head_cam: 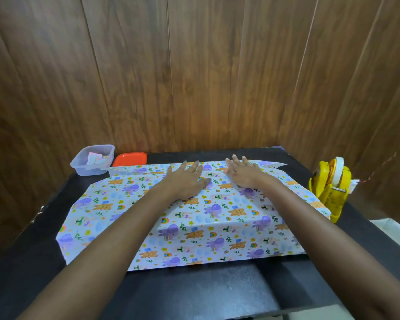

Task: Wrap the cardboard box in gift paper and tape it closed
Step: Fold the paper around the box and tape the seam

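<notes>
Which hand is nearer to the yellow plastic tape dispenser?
Right. The right hand rests left of the yellow plastic tape dispenser; the left hand rests farther left, beyond the right hand.

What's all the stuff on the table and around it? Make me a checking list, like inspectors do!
Surface: black table, largely covered by paper.
Job's things: animal-print gift paper draped over a raised shape, the cardboard box itself hidden; yellow tape dispenser at the right edge.
Clutter: clear tub holding paper scraps, orange lid beside it, far left.
Grippers: left hand and right hand both flat on the paper, fingers straight.
Cables: nothing seen.
Surroundings: wood-panel wall behind.
</notes>
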Motion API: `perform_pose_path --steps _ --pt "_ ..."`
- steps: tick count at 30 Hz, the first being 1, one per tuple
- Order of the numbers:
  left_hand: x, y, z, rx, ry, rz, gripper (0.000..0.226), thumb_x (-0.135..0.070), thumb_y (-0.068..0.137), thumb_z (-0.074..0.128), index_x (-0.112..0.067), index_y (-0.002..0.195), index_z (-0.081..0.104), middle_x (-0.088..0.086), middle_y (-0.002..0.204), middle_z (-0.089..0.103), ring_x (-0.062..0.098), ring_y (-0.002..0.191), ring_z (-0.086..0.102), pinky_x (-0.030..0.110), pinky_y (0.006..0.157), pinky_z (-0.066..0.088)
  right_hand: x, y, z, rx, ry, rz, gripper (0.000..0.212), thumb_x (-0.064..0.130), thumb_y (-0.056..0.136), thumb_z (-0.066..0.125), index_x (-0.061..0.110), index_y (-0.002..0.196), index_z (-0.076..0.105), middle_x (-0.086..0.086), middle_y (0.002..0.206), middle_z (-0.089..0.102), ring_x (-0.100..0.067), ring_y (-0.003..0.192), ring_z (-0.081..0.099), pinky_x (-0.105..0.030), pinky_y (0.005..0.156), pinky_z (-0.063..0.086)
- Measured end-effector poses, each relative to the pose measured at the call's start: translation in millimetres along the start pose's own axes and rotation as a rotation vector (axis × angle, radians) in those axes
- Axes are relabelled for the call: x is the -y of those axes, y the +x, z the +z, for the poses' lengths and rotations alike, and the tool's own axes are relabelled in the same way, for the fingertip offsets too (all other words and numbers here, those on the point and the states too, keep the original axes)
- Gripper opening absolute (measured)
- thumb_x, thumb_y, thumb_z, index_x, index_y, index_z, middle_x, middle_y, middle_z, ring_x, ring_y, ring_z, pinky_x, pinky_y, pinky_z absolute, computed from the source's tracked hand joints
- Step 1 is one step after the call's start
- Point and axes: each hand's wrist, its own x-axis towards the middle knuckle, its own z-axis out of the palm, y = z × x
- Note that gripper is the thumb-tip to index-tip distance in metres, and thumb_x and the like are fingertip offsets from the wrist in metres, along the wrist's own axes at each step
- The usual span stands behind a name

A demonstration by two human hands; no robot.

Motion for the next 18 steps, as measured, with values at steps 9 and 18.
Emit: perform_pose_path --steps 9,18 --pt "-1.4 -0.4 1.5 -0.019 -0.003 0.010 0.068 -0.057 0.097 0.014 -0.019 0.152 0.003 -0.004 0.159 -0.007 0.022 0.146 -0.004 0.055 0.114 0.005 -33.2 -35.9 -14.3 -0.412 0.569 0.046 0.030 0.012 0.093 0.045 -0.007 0.102 0.066 -0.012 0.098 0.066 -0.030 0.099 0.059 -0.030 0.077 0.045" --pt "-0.6 -1.4 3.2 -0.038 0.018 0.003 0.067 -0.056 0.096 0.014 -0.020 0.152 0.003 -0.006 0.159 -0.006 0.019 0.146 -0.003 0.054 0.115 0.007 -156.9 -90.3 0.5 -0.753 0.576 0.923 0.041 0.028 0.094 0.046 0.002 0.124 0.054 -0.017 0.134 0.048 -0.034 0.128 0.037 -0.044 0.103 0.032"
